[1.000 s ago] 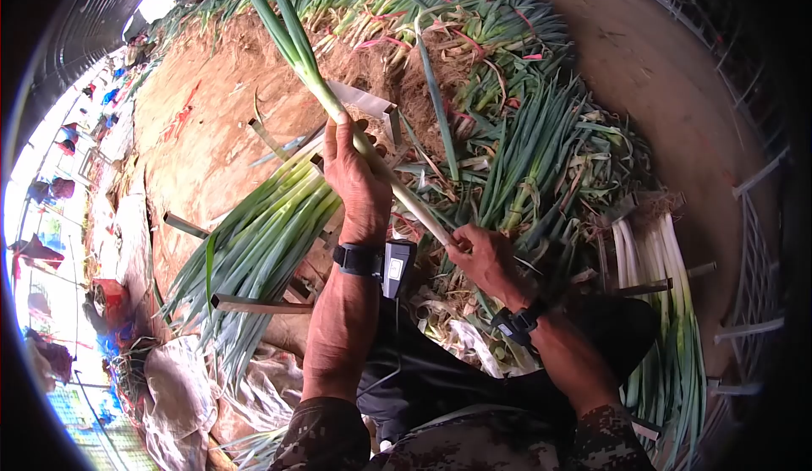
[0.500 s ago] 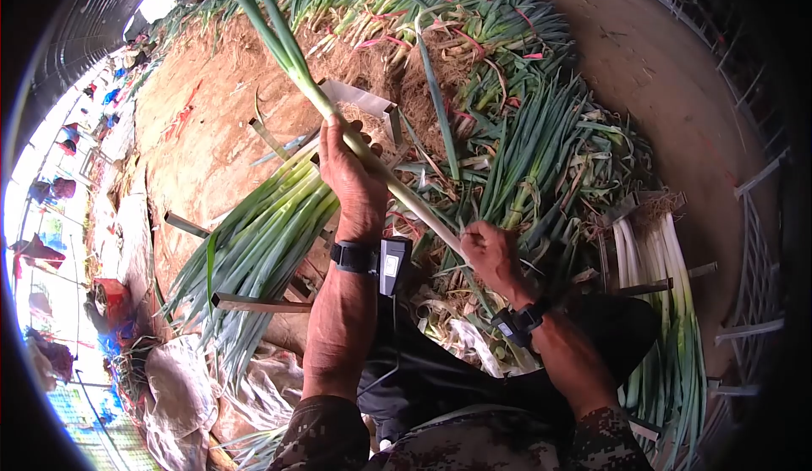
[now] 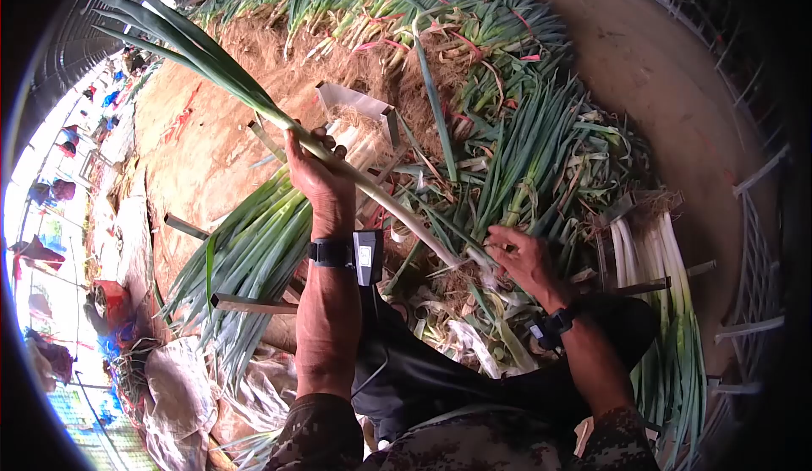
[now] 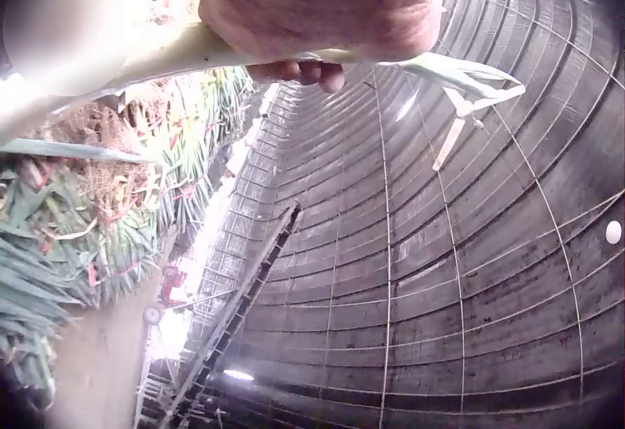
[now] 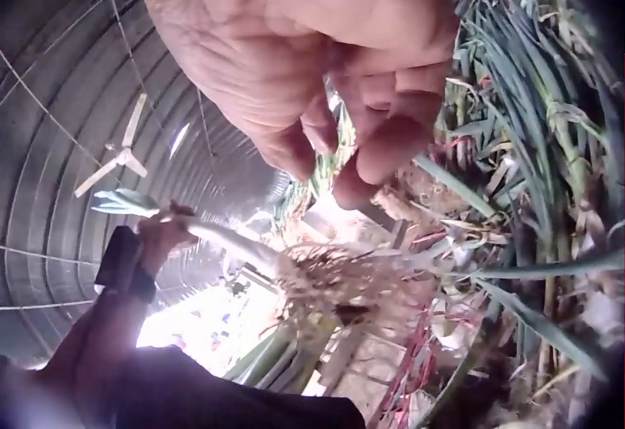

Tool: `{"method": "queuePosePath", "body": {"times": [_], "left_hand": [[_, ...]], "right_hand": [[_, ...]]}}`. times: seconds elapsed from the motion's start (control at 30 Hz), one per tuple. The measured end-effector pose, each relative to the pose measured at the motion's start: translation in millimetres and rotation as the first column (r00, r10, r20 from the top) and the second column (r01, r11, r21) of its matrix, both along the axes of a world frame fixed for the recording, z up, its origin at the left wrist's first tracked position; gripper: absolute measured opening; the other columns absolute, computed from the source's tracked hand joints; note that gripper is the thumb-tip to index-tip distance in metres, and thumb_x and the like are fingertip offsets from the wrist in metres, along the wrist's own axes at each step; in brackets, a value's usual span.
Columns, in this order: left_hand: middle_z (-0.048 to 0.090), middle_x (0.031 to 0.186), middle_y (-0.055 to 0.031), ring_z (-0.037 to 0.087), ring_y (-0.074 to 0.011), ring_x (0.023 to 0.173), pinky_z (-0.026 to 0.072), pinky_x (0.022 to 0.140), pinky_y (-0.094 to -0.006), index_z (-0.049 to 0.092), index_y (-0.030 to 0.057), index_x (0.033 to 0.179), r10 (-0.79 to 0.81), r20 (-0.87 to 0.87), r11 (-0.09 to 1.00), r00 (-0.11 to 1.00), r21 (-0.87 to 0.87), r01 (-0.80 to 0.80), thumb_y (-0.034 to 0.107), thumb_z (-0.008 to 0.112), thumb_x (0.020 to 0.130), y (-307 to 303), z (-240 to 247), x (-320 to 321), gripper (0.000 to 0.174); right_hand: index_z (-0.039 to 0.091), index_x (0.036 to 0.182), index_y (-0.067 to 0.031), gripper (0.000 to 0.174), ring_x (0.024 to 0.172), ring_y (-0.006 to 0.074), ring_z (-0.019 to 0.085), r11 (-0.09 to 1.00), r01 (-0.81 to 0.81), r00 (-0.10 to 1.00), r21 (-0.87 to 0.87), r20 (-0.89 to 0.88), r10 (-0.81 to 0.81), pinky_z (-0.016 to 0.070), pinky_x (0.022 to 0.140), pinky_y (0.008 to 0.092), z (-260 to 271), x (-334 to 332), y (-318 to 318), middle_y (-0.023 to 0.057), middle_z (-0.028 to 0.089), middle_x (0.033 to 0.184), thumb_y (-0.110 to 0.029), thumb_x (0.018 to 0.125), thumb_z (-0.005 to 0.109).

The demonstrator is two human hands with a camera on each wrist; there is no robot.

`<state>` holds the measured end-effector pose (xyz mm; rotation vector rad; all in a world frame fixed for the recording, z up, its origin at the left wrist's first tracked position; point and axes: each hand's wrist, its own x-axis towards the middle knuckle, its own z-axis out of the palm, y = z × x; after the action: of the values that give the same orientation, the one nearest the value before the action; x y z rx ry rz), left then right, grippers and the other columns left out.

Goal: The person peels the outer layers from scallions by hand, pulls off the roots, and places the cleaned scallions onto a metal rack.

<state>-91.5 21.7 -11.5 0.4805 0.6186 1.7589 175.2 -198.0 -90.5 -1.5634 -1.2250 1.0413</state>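
Fingers point(image 4: 311, 70) of the left hand point(image 3: 320, 175) grip the scallion point(image 3: 397, 210) mid-stalk; right hand point(image 3: 524, 255) curls beside its roots point(image 5: 327, 273), hold unclear.

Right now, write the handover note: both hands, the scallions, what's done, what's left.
Left hand grips one scallion mid-stalk, leaves raised, root end low.
Right hand: fingers curled beside the root end; whether they pinch a skin strip is unclear.
Done: left bundle and right bundle lie stacked, looking cleaned.
Left: likely finish this stalk, then the loose heap ahead.
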Motion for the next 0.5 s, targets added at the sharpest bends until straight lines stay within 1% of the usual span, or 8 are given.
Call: {"method": "queuePosePath", "body": {"times": [0.1, 0.13, 0.17, 0.23, 0.3, 0.33, 0.37, 0.5], "left_hand": [[0.06, 0.084, -0.0013, 0.053, -0.0139, 0.073, 0.041, 0.065, -0.0312, 0.055, 0.0206, 0.12, -0.001, 0.0, 1.0, 1.0, -0.012, 0.001, 0.048, 0.054, 0.098, -3, 0, 6, 0.034], [0.059, 0.083, -0.0012, 0.054, -0.0142, 0.074, 0.0419, 0.065, -0.0322, 0.054, 0.0209, 0.12, -0.005, -0.011, 0.999, 1.0, -0.036, 0.005, 0.048, 0.052, 0.098, -2, -2, 7, 0.035], [0.058, 0.082, -0.0011, 0.054, -0.0151, 0.075, 0.0429, 0.065, -0.0331, 0.056, 0.0186, 0.111, -0.017, -0.051, 1.0, 0.999, -0.012, 0.017, 0.051, 0.055, 0.096, -3, -4, 8, 0.035], [0.056, 0.079, -0.0013, 0.053, -0.0166, 0.074, 0.0441, 0.066, -0.0334, 0.056, 0.0161, 0.089, 0.043, -0.006, 0.988, 0.999, -0.151, -0.044, 0.056, 0.061, 0.09, -1, 1, 12, 0.04], [0.057, 0.076, -0.0012, 0.053, -0.0173, 0.067, 0.0442, 0.064, -0.0338, 0.057, 0.0154, 0.087, 0.016, 0.029, 0.986, 0.999, -0.164, -0.011, 0.057, 0.059, 0.091, 1, -3, 10, 0.042], [0.059, 0.074, -0.0026, 0.055, -0.016, 0.061, 0.0452, 0.054, -0.031, 0.057, 0.0134, 0.098, -0.008, 0.09, 0.986, 0.996, -0.166, 0.023, 0.052, 0.056, 0.096, 2, -5, 9, 0.039], [0.059, 0.076, -0.0021, 0.053, -0.0165, 0.067, 0.0434, 0.061, -0.0333, 0.056, 0.015, 0.094, 0.027, 0.077, 0.987, 0.997, -0.159, -0.014, 0.053, 0.053, 0.097, -3, 4, 13, 0.039], [0.059, 0.078, -0.0028, 0.053, -0.0161, 0.067, 0.0427, 0.06, -0.032, 0.054, 0.0153, 0.101, -0.018, 0.128, 0.995, 0.992, -0.091, 0.03, 0.048, 0.05, 0.1, 0, -3, 11, 0.033]], "right_hand": [[0.065, 0.121, -0.0003, 0.036, 0.067, 0.0129, 0.067, 0.984, -0.171, 0.975, -0.042, 0.134, 0.175, 0.0559, 0.061, 0.0292, 26, -22, 3, 0.0122, 0.073, 0.086, -0.022, 0.093, 0.069], [0.067, 0.114, 0.0023, 0.033, 0.066, 0.0127, 0.068, 0.98, -0.199, 0.98, 0.0, 0.019, 0.199, 0.0552, 0.059, 0.0293, 12, -29, 5, 0.0125, 0.073, 0.084, -0.022, 0.092, 0.068], [0.067, 0.112, 0.003, 0.031, 0.066, 0.0125, 0.068, 0.978, -0.206, 0.976, -0.019, 0.063, 0.207, 0.0548, 0.059, 0.029, 4, -30, 4, 0.0117, 0.073, 0.083, -0.021, 0.092, 0.068], [0.068, 0.108, 0.0043, 0.028, 0.065, 0.012, 0.067, 0.966, -0.252, 0.955, -0.048, 0.151, 0.257, 0.0539, 0.057, 0.0284, -4, -33, 10, 0.0102, 0.072, 0.08, -0.019, 0.092, 0.067], [0.069, 0.105, 0.0046, 0.024, 0.064, 0.0112, 0.067, 0.972, -0.22, 0.975, -0.076, -0.01, 0.22, 0.0532, 0.057, 0.0273, -13, -34, 8, 0.0087, 0.069, 0.074, -0.016, 0.092, 0.065], [0.069, 0.104, 0.0043, 0.023, 0.063, 0.011, 0.066, 0.973, -0.218, 0.976, -0.071, -0.006, 0.218, 0.0527, 0.056, 0.027, -9, -36, 7, 0.0081, 0.068, 0.072, -0.014, 0.092, 0.065], [0.069, 0.103, 0.004, 0.021, 0.062, 0.0109, 0.066, 0.976, -0.205, 0.979, -0.069, 0.0, 0.206, 0.0522, 0.055, 0.0266, -3, -37, 6, 0.0076, 0.067, 0.07, -0.013, 0.092, 0.064], [0.068, 0.098, 0.0049, 0.018, 0.056, 0.0115, 0.065, 0.979, -0.204, 0.958, 0.015, 0.208, 0.197, 0.0522, 0.054, 0.0271, 12, -43, 7, 0.0085, 0.067, 0.07, -0.011, 0.091, 0.062]]}}
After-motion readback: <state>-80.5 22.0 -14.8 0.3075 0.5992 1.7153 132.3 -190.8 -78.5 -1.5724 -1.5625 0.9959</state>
